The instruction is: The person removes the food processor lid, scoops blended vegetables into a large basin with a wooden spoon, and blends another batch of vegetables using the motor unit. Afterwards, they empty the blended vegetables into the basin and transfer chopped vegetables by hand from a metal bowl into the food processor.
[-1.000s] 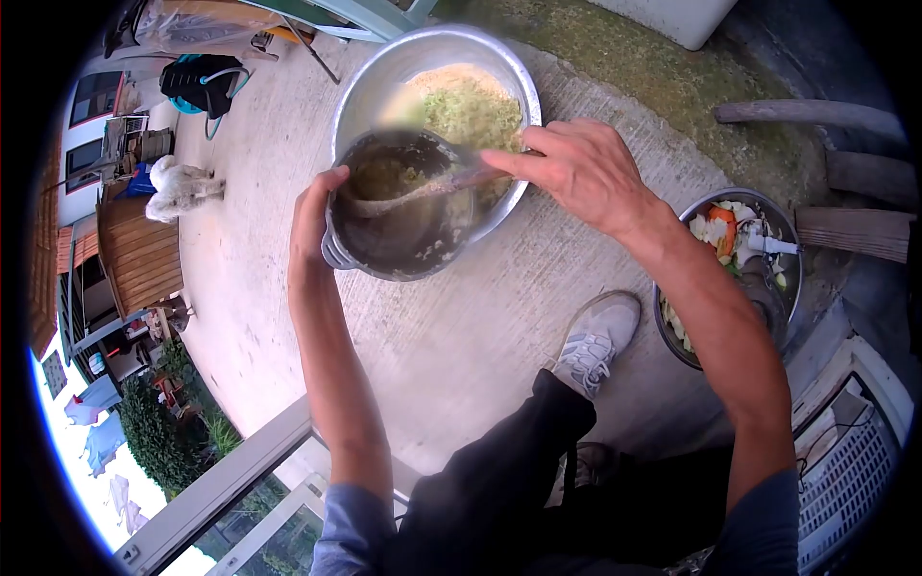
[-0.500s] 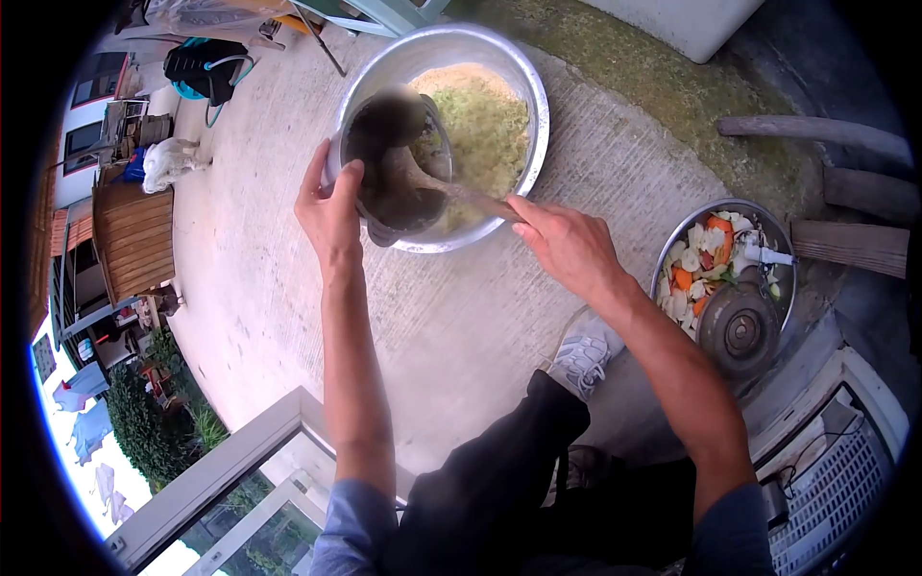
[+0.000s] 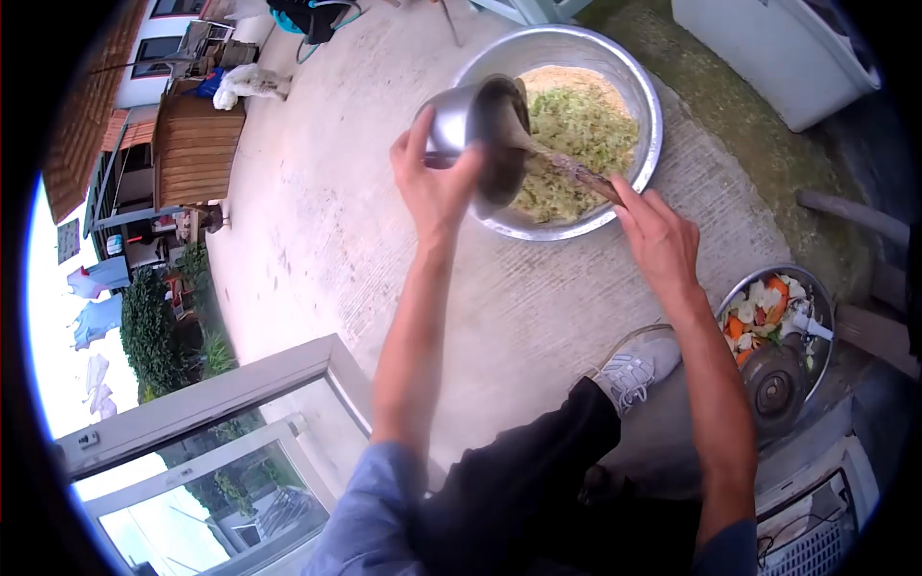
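My left hand (image 3: 434, 187) grips a metal pot (image 3: 449, 120) by its outer side, thumb at the rim. Tipped on its side, the pot has its mouth facing right over a large metal basin (image 3: 652, 125). The fingers of my right hand (image 3: 663, 235) are closed round the handle of a wooden spoon (image 3: 581, 176), whose head reaches into the pot's mouth and is partly hidden. In the basin lie a chopped green mixture (image 3: 576, 130) and a pale yellowish meal (image 3: 567, 82). The pot's inside is dark and blurred.
A metal bowl of vegetable scraps (image 3: 764, 312) with a round dark lid (image 3: 771, 392) is at the right. My shoe (image 3: 639, 370) stands on the concrete. A glass-paned door frame (image 3: 259, 403) is lower left; a white dog (image 3: 252, 84) is farther off.
The pot has turned from showing its inside to lying on its side, mouth toward the basin. Both hands keep their hold. The view has shifted, moving everything in the frame.
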### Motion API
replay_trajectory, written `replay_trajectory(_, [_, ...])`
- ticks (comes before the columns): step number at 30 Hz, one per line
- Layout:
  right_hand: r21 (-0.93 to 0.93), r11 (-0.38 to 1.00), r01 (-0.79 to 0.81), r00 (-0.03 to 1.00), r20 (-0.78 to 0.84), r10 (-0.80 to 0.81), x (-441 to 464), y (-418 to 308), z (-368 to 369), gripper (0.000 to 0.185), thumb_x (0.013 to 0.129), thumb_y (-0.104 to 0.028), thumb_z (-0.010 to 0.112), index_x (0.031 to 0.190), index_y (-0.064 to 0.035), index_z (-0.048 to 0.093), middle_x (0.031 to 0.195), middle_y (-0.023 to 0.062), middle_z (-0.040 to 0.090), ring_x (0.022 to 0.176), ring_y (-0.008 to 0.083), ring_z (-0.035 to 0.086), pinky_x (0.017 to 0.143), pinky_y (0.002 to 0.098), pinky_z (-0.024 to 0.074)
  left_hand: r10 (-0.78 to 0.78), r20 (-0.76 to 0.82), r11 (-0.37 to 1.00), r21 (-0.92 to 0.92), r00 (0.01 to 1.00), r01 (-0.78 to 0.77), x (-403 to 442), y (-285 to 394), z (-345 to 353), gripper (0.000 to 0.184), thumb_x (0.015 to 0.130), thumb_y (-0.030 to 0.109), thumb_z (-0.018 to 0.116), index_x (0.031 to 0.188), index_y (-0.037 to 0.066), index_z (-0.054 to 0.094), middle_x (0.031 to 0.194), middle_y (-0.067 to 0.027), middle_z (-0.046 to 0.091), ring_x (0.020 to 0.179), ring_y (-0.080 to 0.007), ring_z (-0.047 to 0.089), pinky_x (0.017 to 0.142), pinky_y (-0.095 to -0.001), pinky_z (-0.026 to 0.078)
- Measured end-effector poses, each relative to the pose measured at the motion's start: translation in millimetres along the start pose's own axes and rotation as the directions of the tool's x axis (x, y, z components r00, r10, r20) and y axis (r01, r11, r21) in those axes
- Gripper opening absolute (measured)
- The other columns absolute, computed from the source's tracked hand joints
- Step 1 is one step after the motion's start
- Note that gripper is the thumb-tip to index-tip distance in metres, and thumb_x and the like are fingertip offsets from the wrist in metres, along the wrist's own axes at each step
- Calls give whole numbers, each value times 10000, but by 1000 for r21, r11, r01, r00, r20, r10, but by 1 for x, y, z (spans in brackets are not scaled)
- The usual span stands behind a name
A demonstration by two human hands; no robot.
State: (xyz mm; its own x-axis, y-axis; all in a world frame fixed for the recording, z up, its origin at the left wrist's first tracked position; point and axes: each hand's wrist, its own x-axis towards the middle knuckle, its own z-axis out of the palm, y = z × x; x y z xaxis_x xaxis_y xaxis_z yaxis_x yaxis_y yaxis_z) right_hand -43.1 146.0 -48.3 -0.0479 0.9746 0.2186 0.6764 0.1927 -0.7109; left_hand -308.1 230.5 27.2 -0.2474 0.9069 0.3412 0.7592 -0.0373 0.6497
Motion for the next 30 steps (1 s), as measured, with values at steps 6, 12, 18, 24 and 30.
replay_trajectory(6, [309,951,-32,998,-47,49,-34,-7,28,399,1026,-218,623,1401,-82,625,1050,142,748,804,320,720,690,439,555,-9,-99,1000,-28,995,6,-1,6,-3,746,673,256,849,1353,59,614,1277,-176,507,989,-270,656,778,-344,579])
replay_trajectory(12, [450,839,-305,936,305,176,-32,-31,41,403,1031,-234,610,1379,-30,611,852,261,672,718,330,696,660,413,512,128,-126,991,-22,984,-132,-9,0,5,723,709,207,835,1382,65,611,1251,-114,517,941,-175,598,791,-299,534])
replay_trajectory(18, [283,941,-185,980,120,156,-57,1,13,388,1023,-213,620,1382,-65,634,1013,210,731,874,333,733,746,396,549,59,-204,994,-82,977,-77,-5,-18,2,806,672,192,877,1400,57,559,1277,-158,479,877,-192,625,696,-310,564])
replay_trajectory(24, [354,929,-108,992,102,76,-44,-4,18,398,1020,-192,622,1400,-73,618,1081,199,729,925,367,720,789,413,552,-60,-162,976,-216,985,24,-16,-7,8,777,727,205,865,1414,38,543,1267,-129,494,849,-176,598,683,-300,541])
replay_trajectory(30, [213,968,-131,991,44,125,-64,2,-2,381,1020,-206,616,1371,-56,627,1050,200,727,888,356,723,751,412,553,-139,-179,930,-361,974,66,-14,-31,-4,731,789,231,843,1430,38,548,1306,-120,553,1089,-209,575,946,-331,488])
